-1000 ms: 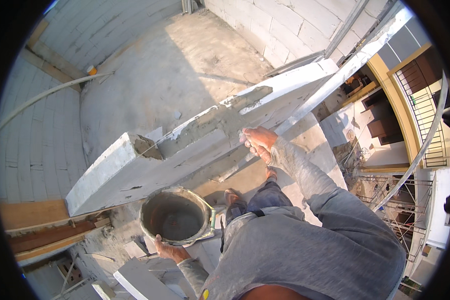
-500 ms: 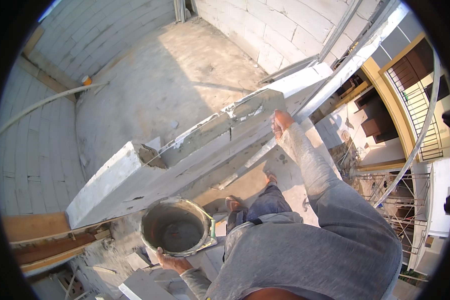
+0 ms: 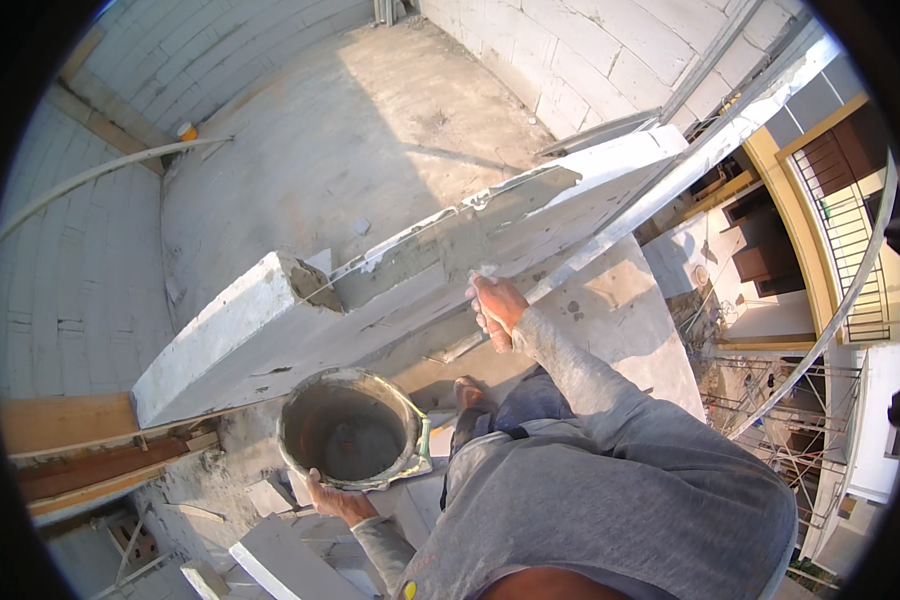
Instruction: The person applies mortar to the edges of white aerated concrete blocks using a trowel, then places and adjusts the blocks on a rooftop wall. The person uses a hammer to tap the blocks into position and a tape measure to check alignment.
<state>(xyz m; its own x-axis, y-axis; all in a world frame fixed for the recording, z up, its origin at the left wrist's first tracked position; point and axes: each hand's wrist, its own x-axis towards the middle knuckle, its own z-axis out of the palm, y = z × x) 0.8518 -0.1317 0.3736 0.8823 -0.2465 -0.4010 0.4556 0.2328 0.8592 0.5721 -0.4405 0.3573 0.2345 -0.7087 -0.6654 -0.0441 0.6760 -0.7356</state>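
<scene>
My right hand (image 3: 497,308) is closed at the side of a low wall of pale blocks (image 3: 390,300). It seems to grip a trowel, whose flat grey blade (image 3: 464,245) lies against the wall's face; the handle is hidden by my fingers. Grey mortar (image 3: 525,197) coats the upper part of that face, to the right of the blade. My left hand (image 3: 338,497) grips the near rim of a round, mortar-crusted bucket (image 3: 305,425). Grey mix (image 3: 355,455) shows low inside the bucket.
A taller block (image 3: 235,320) rises at the wall's left end. Beyond lies a concrete floor (image 3: 270,190) between block walls. Cut blocks (image 3: 290,560) are piled below the bucket. Wooden boards (image 3: 65,425) lie at left. Scaffolding (image 3: 800,410) and a drop to lower ground are at right.
My right hand has moved left along the wall's face, toward me, with the trowel blade. My left hand stays on the bucket. The view has shifted slightly.
</scene>
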